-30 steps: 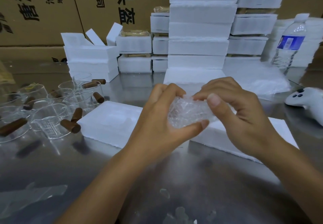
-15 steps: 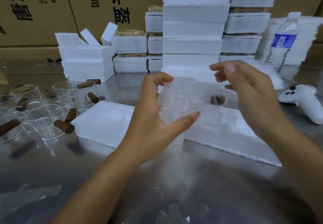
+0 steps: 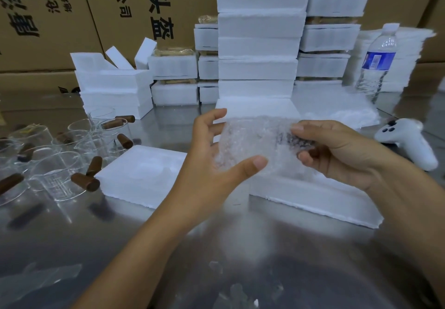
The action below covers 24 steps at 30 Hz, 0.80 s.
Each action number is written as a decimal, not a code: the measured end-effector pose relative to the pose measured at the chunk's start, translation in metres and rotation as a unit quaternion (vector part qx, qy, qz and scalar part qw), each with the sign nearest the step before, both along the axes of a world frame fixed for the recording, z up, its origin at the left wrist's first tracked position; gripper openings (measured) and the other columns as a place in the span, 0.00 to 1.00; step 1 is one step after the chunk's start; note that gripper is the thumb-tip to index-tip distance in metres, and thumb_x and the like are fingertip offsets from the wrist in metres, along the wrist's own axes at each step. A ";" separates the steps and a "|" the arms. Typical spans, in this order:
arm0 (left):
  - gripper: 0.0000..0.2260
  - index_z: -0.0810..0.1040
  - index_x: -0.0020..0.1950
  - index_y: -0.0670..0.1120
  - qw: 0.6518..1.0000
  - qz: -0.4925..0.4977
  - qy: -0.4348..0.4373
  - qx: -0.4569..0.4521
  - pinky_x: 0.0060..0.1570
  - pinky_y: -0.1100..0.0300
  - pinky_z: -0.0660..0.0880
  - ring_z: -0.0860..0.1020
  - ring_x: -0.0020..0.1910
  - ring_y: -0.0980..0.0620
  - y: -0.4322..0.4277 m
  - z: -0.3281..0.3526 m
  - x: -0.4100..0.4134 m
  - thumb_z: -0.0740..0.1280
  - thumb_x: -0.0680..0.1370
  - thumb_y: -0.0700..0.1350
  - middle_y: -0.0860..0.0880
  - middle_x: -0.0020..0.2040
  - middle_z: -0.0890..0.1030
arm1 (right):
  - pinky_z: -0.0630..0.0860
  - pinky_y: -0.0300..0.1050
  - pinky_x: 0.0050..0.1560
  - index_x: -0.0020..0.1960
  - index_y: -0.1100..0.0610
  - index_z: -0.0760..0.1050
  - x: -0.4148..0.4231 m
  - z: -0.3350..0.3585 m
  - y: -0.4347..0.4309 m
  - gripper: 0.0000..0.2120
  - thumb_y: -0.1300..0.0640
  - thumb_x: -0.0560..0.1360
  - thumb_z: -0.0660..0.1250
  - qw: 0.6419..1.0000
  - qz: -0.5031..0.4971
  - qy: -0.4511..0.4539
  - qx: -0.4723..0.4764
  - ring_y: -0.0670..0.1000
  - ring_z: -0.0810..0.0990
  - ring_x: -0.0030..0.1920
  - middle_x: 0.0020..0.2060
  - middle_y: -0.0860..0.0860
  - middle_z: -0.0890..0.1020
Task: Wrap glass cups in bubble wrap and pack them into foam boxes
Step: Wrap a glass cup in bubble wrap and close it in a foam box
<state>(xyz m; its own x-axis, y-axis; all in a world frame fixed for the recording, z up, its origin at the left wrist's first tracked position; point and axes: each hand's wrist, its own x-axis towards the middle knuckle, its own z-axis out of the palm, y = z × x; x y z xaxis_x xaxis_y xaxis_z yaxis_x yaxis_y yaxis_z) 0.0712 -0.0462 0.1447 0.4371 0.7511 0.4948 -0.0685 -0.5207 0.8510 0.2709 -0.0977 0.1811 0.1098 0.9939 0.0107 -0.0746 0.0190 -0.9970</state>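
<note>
A glass cup wrapped in bubble wrap (image 3: 252, 145) is held in the air above the table, its brown handle showing dimly through the wrap on the right. My left hand (image 3: 212, 164) cradles its left end, thumb across the front. My right hand (image 3: 337, 149) grips the right end, fingers curled round the handle part. Below them lie two open foam box halves, one at the left (image 3: 142, 176) and one at the right (image 3: 313, 195). Several bare glass cups (image 3: 57, 176) with brown handles stand at the left.
Stacks of white foam boxes (image 3: 260, 43) rise behind the hands, with cardboard cartons (image 3: 72, 19) beyond. A water bottle (image 3: 375, 65) and a white controller (image 3: 407, 140) sit at the right. A pile of bubble wrap sheets (image 3: 342, 111) lies beside the stack. The table is shiny metal (image 3: 168, 260).
My right hand lifted off the bundle, then came back and took hold of its right end. The wrapped cup was raised and turned so that it lies sideways between both hands.
</note>
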 end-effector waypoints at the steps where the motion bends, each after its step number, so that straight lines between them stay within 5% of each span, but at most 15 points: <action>1: 0.34 0.61 0.60 0.69 1.000 0.000 0.006 -0.005 0.54 0.66 0.75 0.75 0.57 0.66 0.001 -0.001 0.000 0.73 0.59 0.63 0.61 0.63 0.72 | 0.72 0.30 0.23 0.25 0.55 0.80 0.001 0.002 0.001 0.06 0.54 0.59 0.70 0.999 -0.029 0.023 -0.005 0.42 0.73 0.21 0.25 0.47 0.79; 6: 0.30 0.61 0.62 0.67 0.995 0.023 0.082 0.058 0.58 0.74 0.69 0.71 0.62 0.67 -0.001 -0.006 0.001 0.69 0.64 0.65 0.70 0.58 0.70 | 0.65 0.30 0.18 0.20 0.54 0.75 0.023 0.014 -0.001 0.14 0.59 0.64 0.70 0.976 -0.160 0.146 0.032 0.42 0.67 0.17 0.24 0.47 0.76; 10: 0.14 0.71 0.59 0.61 0.951 0.043 0.229 0.204 0.56 0.77 0.64 0.68 0.61 0.69 -0.005 -0.009 0.001 0.64 0.74 0.59 0.66 0.59 0.72 | 0.63 0.30 0.18 0.18 0.54 0.74 0.040 0.012 -0.004 0.23 0.61 0.73 0.65 0.977 -0.192 0.092 0.006 0.42 0.64 0.17 0.22 0.47 0.75; 14: 0.12 0.75 0.60 0.58 0.913 0.028 0.315 0.259 0.60 0.68 0.67 0.69 0.61 0.65 -0.008 -0.013 0.002 0.64 0.78 0.55 0.62 0.61 0.75 | 0.66 0.30 0.19 0.23 0.57 0.77 0.040 0.004 0.003 0.18 0.63 0.71 0.67 0.980 -0.197 -0.003 -0.026 0.43 0.67 0.17 0.23 0.50 0.79; 19: 0.11 0.76 0.60 0.58 0.907 0.034 0.327 0.264 0.55 0.68 0.68 0.69 0.59 0.63 -0.008 -0.013 0.002 0.64 0.78 0.54 0.61 0.59 0.76 | 0.73 0.32 0.23 0.25 0.56 0.78 0.036 -0.006 0.009 0.14 0.63 0.69 0.70 0.988 -0.126 -0.082 -0.034 0.44 0.72 0.19 0.26 0.51 0.81; 22: 0.06 0.77 0.54 0.55 0.917 0.043 0.303 0.257 0.51 0.60 0.72 0.73 0.52 0.61 -0.007 -0.010 0.002 0.65 0.78 0.52 0.59 0.50 0.79 | 0.77 0.34 0.28 0.29 0.56 0.81 0.030 -0.008 0.007 0.03 0.57 0.60 0.72 0.993 -0.062 -0.096 -0.043 0.46 0.79 0.24 0.28 0.49 0.82; 24: 0.04 0.77 0.47 0.55 0.921 0.051 0.290 0.256 0.46 0.58 0.73 0.74 0.46 0.60 -0.006 -0.008 0.001 0.65 0.78 0.52 0.59 0.43 0.79 | 0.77 0.35 0.29 0.35 0.58 0.80 0.029 -0.010 0.007 0.07 0.56 0.58 0.72 0.993 -0.030 -0.103 -0.051 0.49 0.81 0.28 0.30 0.49 0.82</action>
